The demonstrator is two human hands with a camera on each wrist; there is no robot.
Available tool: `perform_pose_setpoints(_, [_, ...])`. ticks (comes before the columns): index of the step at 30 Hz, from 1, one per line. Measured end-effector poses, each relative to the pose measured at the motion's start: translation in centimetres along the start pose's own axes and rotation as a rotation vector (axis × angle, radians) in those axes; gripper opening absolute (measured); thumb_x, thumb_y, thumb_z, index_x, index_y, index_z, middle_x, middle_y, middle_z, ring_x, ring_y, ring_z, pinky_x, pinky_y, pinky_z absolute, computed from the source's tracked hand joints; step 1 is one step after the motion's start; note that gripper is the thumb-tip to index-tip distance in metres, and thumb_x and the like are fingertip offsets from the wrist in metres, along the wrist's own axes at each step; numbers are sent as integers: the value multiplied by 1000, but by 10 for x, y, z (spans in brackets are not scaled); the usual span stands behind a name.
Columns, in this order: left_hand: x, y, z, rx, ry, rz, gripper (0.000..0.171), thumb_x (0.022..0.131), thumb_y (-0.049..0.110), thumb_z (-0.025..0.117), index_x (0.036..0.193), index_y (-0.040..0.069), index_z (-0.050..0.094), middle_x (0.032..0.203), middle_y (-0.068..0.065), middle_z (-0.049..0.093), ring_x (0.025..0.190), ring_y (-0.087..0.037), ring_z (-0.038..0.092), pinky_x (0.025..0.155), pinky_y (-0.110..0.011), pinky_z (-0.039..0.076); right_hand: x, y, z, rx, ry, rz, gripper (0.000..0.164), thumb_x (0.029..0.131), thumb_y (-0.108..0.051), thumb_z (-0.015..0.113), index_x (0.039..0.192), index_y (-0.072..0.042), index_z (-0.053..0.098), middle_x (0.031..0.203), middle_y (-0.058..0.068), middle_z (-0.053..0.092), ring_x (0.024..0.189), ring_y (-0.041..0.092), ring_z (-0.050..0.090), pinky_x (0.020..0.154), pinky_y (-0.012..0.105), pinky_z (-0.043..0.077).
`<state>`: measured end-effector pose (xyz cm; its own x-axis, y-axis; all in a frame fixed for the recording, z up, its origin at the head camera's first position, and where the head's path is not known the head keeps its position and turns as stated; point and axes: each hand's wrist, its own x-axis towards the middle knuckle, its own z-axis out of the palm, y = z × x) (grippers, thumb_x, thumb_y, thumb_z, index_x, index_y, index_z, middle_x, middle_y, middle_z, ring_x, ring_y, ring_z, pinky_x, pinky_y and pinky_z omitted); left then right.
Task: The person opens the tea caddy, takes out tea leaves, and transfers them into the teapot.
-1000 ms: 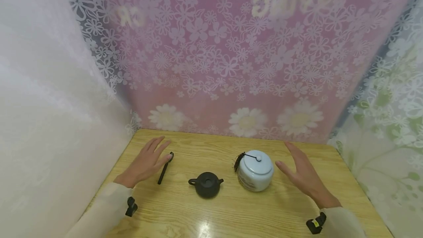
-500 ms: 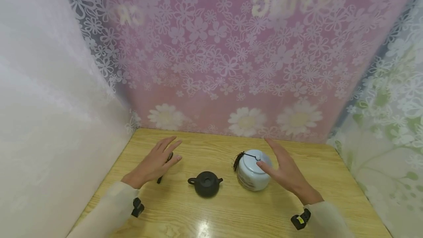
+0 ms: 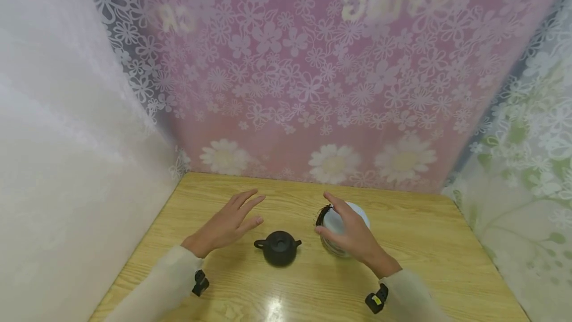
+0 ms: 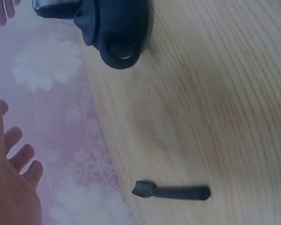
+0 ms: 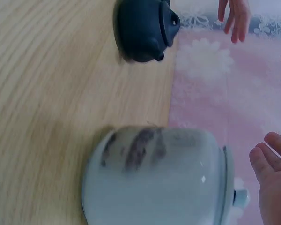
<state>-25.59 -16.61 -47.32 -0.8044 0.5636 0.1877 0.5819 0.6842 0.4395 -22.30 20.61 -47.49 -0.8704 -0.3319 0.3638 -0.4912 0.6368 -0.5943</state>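
A small black teapot (image 3: 279,250) stands on the table between the hands, its loop handle to the left and its spout to the right. My left hand (image 3: 223,225) hovers left of the teapot, fingers extended and holding nothing. Over the pale lidded jar (image 3: 361,212) hangs my right hand (image 3: 355,235), fingers spread, hiding part of the jar and its lid. The right wrist view shows that hand (image 5: 276,183) apart from the jar's lid knob (image 5: 241,198). A black tassel (image 3: 321,216) lies at the jar's left side.
A short black stick with a scoop-like end (image 4: 178,192) lies on the wooden table (image 3: 277,292); the left hand and arm hide it in the head view. A pink flowered cloth (image 3: 286,88) rises behind the table, with pale cloths at both sides.
Both hands have moved inward: the left hand rightward past the black stick toward the teapot, the right hand leftward from beside the jar to over it. Teapot and jar have stayed put.
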Motion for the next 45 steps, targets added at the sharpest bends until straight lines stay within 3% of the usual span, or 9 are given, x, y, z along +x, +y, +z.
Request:
perform_pose_setpoints(7, [4, 11, 12, -46, -37, 15, 70, 114, 53, 53, 174, 23, 32, 182, -5, 20, 167, -36, 24, 126, -66, 38, 4, -5, 29, 57, -50, 21, 95, 95, -35, 89, 171, -15, 37, 174, 10, 42, 148, 39, 57, 115, 58, 53])
perform_pose_setpoints(11, [5, 15, 20, -76, -53, 25, 69, 114, 51, 55, 173, 25, 33, 182, -6, 22, 166, -35, 27, 124, -64, 42, 4, -4, 43, 144, -86, 61, 96, 93, -34, 90, 171, -16, 37, 174, 9, 42, 153, 36, 51, 118, 52, 51])
perform_pose_setpoints(18, [8, 17, 40, -92, -52, 72, 64, 115, 51, 52, 171, 25, 38, 179, -6, 29, 163, -34, 34, 121, -58, 48, 3, 1, 62, 260, -141, 135, 95, 94, -31, 89, 171, -15, 36, 174, 9, 42, 157, 35, 47, 121, 49, 49])
perform_pose_setpoints(24, [12, 13, 58, -77, -24, 94, 59, 115, 47, 54, 168, 23, 44, 174, -8, 38, 158, -32, 42, 119, -54, 51, 0, 5, 75, 322, -184, 171, 95, 95, -32, 89, 172, -16, 35, 174, 13, 40, 155, 39, 48, 121, 53, 49])
perform_pose_setpoints(34, [11, 14, 71, -113, -25, 112, 51, 115, 40, 57, 159, 15, 57, 166, -7, 49, 153, -29, 49, 120, -52, 49, -3, 18, 95, 343, -236, 135, 98, 95, -38, 88, 171, -7, 34, 174, 19, 39, 155, 41, 48, 120, 49, 49])
perform_pose_setpoints(45, [9, 10, 87, -107, -16, 111, 39, 114, 37, 60, 148, 19, 66, 158, -5, 56, 146, -26, 56, 119, -49, 52, -9, 18, 106, 270, -262, 142, 95, 96, -43, 86, 169, -7, 39, 167, 16, 50, 147, 39, 56, 117, 62, 49])
